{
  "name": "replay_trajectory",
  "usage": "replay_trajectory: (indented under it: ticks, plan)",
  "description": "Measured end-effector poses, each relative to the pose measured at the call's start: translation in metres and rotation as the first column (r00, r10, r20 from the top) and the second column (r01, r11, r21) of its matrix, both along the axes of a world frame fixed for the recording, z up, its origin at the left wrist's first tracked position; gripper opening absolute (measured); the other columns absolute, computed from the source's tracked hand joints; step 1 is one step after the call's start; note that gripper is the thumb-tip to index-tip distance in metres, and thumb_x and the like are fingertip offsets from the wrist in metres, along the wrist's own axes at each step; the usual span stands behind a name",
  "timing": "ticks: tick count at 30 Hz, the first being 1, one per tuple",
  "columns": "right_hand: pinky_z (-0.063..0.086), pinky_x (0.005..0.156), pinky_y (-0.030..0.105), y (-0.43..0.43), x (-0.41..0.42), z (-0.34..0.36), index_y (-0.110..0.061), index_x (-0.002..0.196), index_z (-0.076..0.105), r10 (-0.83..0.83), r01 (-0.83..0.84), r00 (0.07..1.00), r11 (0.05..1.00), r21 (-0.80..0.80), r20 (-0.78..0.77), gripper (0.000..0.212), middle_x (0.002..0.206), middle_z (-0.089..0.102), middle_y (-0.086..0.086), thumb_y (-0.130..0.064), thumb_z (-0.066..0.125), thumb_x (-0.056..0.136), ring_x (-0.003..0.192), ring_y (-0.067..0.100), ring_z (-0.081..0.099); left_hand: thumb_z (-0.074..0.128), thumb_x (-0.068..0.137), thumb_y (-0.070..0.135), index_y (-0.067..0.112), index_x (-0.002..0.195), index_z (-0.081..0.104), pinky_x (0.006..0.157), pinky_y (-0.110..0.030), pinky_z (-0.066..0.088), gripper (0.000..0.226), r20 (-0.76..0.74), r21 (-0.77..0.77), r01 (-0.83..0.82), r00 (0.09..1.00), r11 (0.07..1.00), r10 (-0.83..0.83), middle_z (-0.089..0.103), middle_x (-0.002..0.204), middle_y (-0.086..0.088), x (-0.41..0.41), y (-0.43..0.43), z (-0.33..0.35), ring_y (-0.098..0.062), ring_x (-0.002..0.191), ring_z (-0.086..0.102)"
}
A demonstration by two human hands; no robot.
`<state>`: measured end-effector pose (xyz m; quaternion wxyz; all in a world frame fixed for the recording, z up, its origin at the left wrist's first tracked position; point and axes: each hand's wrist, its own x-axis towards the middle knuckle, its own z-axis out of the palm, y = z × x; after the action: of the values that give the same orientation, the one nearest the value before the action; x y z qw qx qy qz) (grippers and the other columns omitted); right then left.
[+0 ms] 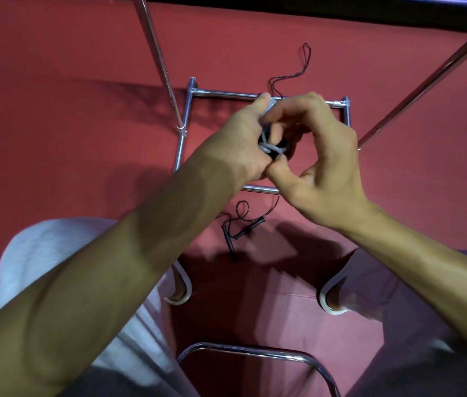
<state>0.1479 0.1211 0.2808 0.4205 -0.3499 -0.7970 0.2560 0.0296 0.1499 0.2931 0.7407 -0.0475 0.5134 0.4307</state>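
Note:
My left hand [240, 144] and my right hand [321, 156] meet above a red floor, both closed around a small bundle of grey cord [269, 147] coiled in loops. A grey flat piece [271, 106] shows between my left thumb and right fingers at the top of the bundle. My right thumb presses against the lower loops. Most of the bundle is hidden by my fingers. A thin dark wire [289, 75] runs away from the hands across the floor.
A rectangular chrome tube frame [186, 110] lies on the red floor [54, 81] below the hands. Two chrome rods [157, 58] slant in from above. Two black probes [248, 229] on thin wire lie near my knees. A chrome chair edge [255, 352] is at the bottom.

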Motion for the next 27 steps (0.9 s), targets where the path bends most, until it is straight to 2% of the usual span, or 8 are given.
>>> replay_trajectory:
  ticks: [3,6,9,13,17,20,24,27]
  plan:
    - [0.05,0.072,0.045,0.004,0.004,-0.001,-0.001,0.097,0.067,0.005,-0.004,1.0,0.998,-0.056,0.026,0.033,0.084,0.064,0.008,0.006,0.065,0.065,0.078,0.029,0.06,0.062,0.102,0.033,0.009,0.066,0.047,0.046,-0.021,0.047,0.045,-0.104,-0.04,-0.015,0.995,0.999,0.011,0.045,0.042,-0.004,-0.004,0.002,0.001,-0.018,0.038,0.045]
    - [0.051,0.07,0.04,0.004,0.005,-0.003,-0.002,0.088,0.07,-0.011,0.013,1.0,0.997,-0.079,0.018,0.023,0.082,0.064,0.009,0.005,0.068,0.066,0.075,0.025,0.06,0.062,0.102,0.034,0.008,0.068,0.049,0.039,-0.018,0.046,0.045,-0.122,-0.05,0.006,0.992,0.999,-0.012,0.049,0.04,-0.004,-0.005,0.001,0.004,-0.017,0.03,0.048]
    - [0.051,0.067,0.04,0.0,0.003,-0.005,-0.001,0.082,0.069,-0.068,0.067,0.998,0.995,-0.08,-0.013,0.018,0.083,0.06,0.012,0.006,0.071,0.066,0.073,0.025,0.058,0.06,0.102,0.038,0.006,0.07,0.052,0.044,-0.022,0.05,0.047,-0.121,-0.039,0.024,0.992,0.999,-0.028,0.053,0.043,-0.005,-0.004,0.001,0.001,-0.018,0.033,0.052]
    - [0.049,0.063,0.041,-0.007,0.0,-0.01,0.002,0.078,0.068,-0.129,0.129,0.991,0.991,0.032,-0.02,0.013,0.083,0.059,0.013,0.009,0.071,0.067,0.072,0.03,0.057,0.064,0.099,0.044,0.006,0.077,0.055,0.056,-0.028,0.055,0.045,-0.098,-0.055,0.024,0.995,0.998,-0.029,0.056,0.054,-0.006,-0.002,0.003,-0.004,-0.021,0.045,0.055]
    - [0.046,0.066,0.046,-0.008,-0.002,-0.014,0.003,0.074,0.064,-0.134,0.136,0.989,0.991,0.021,-0.054,0.012,0.082,0.059,0.011,0.01,0.066,0.065,0.074,0.034,0.055,0.06,0.101,0.043,0.008,0.069,0.053,0.052,-0.023,0.051,0.048,-0.084,-0.026,0.055,0.995,0.998,-0.057,0.053,0.045,-0.002,-0.001,0.0,-0.003,-0.015,0.036,0.053]
    - [0.045,0.067,0.045,-0.007,-0.002,-0.014,0.004,0.073,0.062,-0.082,0.083,0.992,0.997,0.007,-0.097,0.013,0.085,0.059,0.013,0.013,0.064,0.065,0.078,0.032,0.055,0.062,0.101,0.04,0.009,0.07,0.053,0.045,-0.018,0.05,0.045,-0.059,-0.003,0.054,0.997,0.999,-0.054,0.052,0.044,-0.001,0.001,-0.003,-0.005,-0.014,0.034,0.053]
    - [0.049,0.077,0.049,-0.003,0.002,-0.012,0.003,0.072,0.06,-0.017,0.019,0.995,1.0,0.024,-0.096,0.012,0.101,0.067,0.015,0.012,0.062,0.064,0.092,0.038,0.061,0.063,0.101,0.034,0.017,0.072,0.051,0.048,-0.019,0.05,0.036,-0.013,0.015,0.047,0.999,0.999,-0.047,0.048,0.052,0.003,0.002,-0.003,-0.007,-0.012,0.042,0.049]
    - [0.048,0.077,0.045,-0.002,0.003,-0.01,0.003,0.071,0.059,0.003,-0.001,0.997,1.0,0.028,-0.072,0.013,0.098,0.071,0.012,0.013,0.063,0.064,0.088,0.039,0.061,0.068,0.098,0.033,0.01,0.068,0.052,0.049,-0.023,0.054,0.041,-0.011,-0.012,0.05,0.999,0.999,-0.05,0.052,0.048,-0.002,-0.003,0.0,-0.008,-0.017,0.041,0.054]
